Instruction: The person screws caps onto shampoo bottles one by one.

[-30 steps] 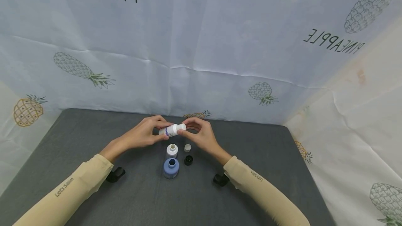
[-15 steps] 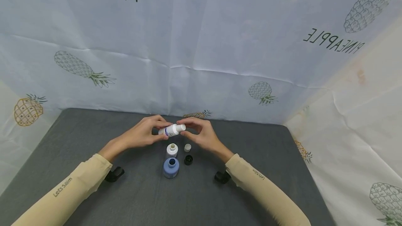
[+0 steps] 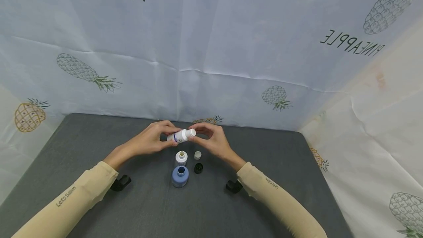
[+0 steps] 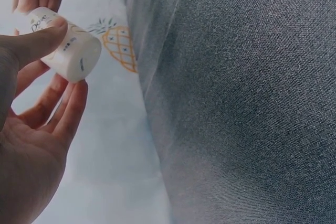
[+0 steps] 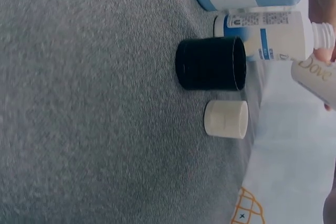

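My left hand holds a small white Dove bottle between thumb and fingers, tilted with its cap end toward the right. Thumb and fingers of my right hand pinch the white cap at that end. Below the hands stand an uncapped white bottle and, nearer, an uncapped blue bottle; both show open necks. To their right lie a loose white cap and a larger black cap. Most of the right hand is outside the right wrist view.
The dark grey table reaches back to a pale curtain printed with pineapples. Black straps show under the wrists, beside the cream sleeves.
The right hand's fingers shift around the cap end, reaching over it and then drawing back slightly. The left hand keeps its hold on the bottle; the standing bottles and loose caps stay put.
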The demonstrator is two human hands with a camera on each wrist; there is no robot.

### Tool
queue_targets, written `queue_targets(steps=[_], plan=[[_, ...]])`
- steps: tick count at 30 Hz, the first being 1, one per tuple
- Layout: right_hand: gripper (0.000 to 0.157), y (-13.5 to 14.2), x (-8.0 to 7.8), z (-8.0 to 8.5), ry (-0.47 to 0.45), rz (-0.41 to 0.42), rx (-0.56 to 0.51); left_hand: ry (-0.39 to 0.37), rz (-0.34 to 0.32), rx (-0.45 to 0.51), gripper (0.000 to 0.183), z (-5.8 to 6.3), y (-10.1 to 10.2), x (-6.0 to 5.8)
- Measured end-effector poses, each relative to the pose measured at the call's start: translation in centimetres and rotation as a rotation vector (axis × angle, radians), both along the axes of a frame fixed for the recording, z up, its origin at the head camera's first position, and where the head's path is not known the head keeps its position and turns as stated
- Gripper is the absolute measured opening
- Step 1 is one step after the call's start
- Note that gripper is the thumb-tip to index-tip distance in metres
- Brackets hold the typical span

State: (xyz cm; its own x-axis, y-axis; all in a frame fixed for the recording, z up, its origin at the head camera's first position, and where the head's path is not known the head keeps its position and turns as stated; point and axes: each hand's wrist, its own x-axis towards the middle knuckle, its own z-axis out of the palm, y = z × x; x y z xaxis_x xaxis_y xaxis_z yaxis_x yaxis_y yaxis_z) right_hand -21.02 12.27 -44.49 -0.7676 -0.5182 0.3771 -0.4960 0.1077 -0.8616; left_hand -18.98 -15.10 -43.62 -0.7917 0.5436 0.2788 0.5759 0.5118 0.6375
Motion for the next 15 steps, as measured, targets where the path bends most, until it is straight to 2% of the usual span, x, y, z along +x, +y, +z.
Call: queue_targets(steps=[9,15], plan=[[0.027,-0.64,0.33,-0.23,-0.022,-0.113,0.020,-0.021,0.014,-0.011,0.046,0.04,0.03,0.15],[0.026,-0.74,0.43,-0.31,-0.036,-0.148,0.036,-0.019,0.015,-0.012,0.046,-0.03,0.03,0.21]])
